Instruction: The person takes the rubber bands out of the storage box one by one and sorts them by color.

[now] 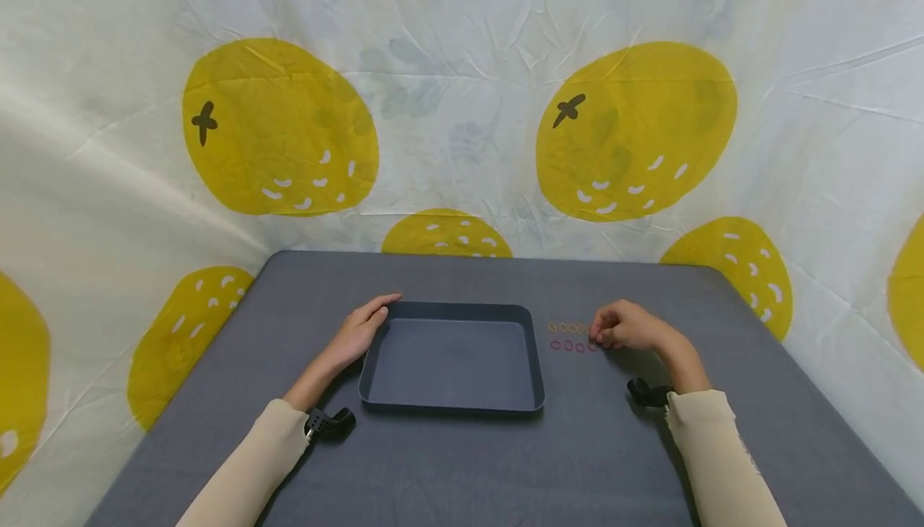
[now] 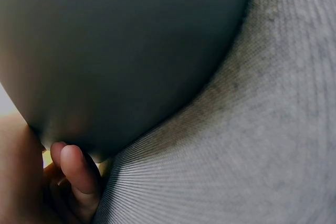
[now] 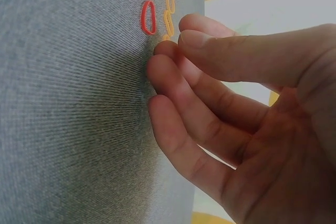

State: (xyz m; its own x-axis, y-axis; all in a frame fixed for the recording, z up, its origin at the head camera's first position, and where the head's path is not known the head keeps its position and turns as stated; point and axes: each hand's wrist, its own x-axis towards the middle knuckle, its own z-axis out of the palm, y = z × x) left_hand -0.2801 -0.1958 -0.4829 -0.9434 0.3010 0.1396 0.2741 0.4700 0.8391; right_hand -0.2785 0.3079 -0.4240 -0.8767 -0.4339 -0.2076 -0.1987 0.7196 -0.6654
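At the far left corner of a dark rectangular baking tray, my left hand grips the rim. In the left wrist view its curled fingers show against the tray's side. My right hand is bent down to the cloth on the right, thumb and fingers drawn together. Its fingertips pinch at a yellow rubber band, mostly hidden by them. More yellow rubber bands lie in a row leftward from these fingers. Nearer me runs a parallel row of red rubber bands.
Grey cloth covers the table. A white curtain with big yellow fruit prints hangs behind and at both sides. Each wrist wears a black camera strap, one by the tray's near left corner.
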